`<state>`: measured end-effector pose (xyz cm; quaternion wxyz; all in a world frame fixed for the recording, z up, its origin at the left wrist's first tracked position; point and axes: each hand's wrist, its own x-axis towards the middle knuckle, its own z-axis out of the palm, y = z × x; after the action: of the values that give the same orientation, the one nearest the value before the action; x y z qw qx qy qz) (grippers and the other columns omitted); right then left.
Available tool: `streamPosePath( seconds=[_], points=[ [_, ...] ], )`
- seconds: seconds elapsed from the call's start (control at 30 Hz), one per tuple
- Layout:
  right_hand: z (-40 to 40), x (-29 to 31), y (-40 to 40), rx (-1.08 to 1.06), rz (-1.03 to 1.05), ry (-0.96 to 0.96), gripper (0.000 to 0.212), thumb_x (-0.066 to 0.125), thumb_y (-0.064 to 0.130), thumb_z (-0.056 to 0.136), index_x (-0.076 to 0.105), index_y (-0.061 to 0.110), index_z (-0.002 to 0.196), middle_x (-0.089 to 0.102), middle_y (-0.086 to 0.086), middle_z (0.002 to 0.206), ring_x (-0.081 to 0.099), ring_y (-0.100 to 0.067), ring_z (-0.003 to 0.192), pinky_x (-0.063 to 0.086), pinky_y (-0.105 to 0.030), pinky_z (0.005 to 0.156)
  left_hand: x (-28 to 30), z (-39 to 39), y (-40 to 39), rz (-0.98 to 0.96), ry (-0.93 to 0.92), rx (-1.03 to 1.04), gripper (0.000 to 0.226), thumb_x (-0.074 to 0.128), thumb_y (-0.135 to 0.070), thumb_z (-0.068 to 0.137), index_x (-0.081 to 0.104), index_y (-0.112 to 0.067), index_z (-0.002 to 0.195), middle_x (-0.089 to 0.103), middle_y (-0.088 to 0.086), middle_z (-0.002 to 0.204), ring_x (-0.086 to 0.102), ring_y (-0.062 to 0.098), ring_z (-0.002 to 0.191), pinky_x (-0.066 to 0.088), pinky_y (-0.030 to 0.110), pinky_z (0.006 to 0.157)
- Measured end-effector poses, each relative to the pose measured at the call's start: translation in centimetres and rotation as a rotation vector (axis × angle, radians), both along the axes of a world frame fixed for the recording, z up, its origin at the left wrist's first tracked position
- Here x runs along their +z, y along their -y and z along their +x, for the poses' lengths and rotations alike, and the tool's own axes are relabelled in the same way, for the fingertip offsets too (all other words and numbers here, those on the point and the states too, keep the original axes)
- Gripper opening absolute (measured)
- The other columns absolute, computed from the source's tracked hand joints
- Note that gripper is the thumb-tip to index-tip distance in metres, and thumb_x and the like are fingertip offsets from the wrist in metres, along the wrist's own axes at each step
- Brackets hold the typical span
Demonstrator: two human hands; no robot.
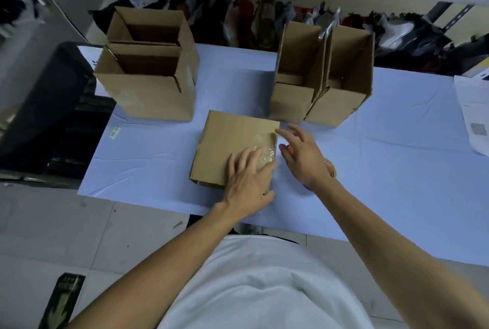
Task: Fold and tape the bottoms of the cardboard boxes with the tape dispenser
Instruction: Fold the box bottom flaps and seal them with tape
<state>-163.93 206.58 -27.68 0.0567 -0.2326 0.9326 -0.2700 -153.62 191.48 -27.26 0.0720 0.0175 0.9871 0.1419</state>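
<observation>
A cardboard box (227, 141) lies bottom-up in the middle of the table, its flaps folded flat. Clear tape (267, 153) shines along its right part. My left hand (247, 178) presses flat on the box's near right corner, fingers straight over the tape. My right hand (304, 154) hovers just right of the box with fingers spread and relaxed, holding nothing. Under that hand the tape dispenser (332, 167) lies on the table, mostly hidden; only a green and red edge shows.
The table (397, 170) has a pale blue cover. Two open boxes (148, 82) stand at the back left, two more (322, 77) at the back right. Papers (473, 114) lie at the right edge. A dark chair (53, 106) stands left; cluttered shelves run behind.
</observation>
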Motion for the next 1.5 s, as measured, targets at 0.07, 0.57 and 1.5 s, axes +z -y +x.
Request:
streamPosePath(
  seconds=[0.07,0.57,1.5],
  points=[
    [-1.3,0.5,1.1,0.141,0.038,0.039,0.044,0.058,0.015,0.098,0.054,0.019,0.141,0.033,-0.017,0.156,0.043,-0.038,0.132,0.040,-0.041,0.102,0.5,0.2,0.5,0.031,-0.040,0.031,0.063,0.068,-0.032,0.064,0.056,-0.028,0.126,0.038,0.003,0.150,0.030,0.029,0.140,0.017,0.053,0.113],
    [0.5,3.7,1.9,-0.025,-0.142,0.237,0.055,0.062,0.009,0.090,0.050,0.021,0.143,0.048,-0.007,0.127,0.057,-0.022,0.090,0.049,-0.035,0.088,3.2,2.6,5.1,0.773,-0.224,0.705,0.025,0.058,-0.014,0.094,0.068,-0.027,0.113,0.070,-0.010,0.108,0.065,0.015,0.095,0.051,0.027,0.084],
    [3.3,6.4,4.4,-0.374,-0.307,0.392,0.008,0.053,0.024,0.097,0.058,0.017,0.094,0.060,0.013,0.086,0.050,-0.002,0.082,0.034,-0.006,0.070,5.6,-3.1,4.2,0.198,-0.251,0.483,0.020,0.054,-0.026,0.095,0.070,-0.024,0.083,0.061,-0.006,0.085,0.057,0.018,0.088,0.014,0.036,0.113]
  ],
)
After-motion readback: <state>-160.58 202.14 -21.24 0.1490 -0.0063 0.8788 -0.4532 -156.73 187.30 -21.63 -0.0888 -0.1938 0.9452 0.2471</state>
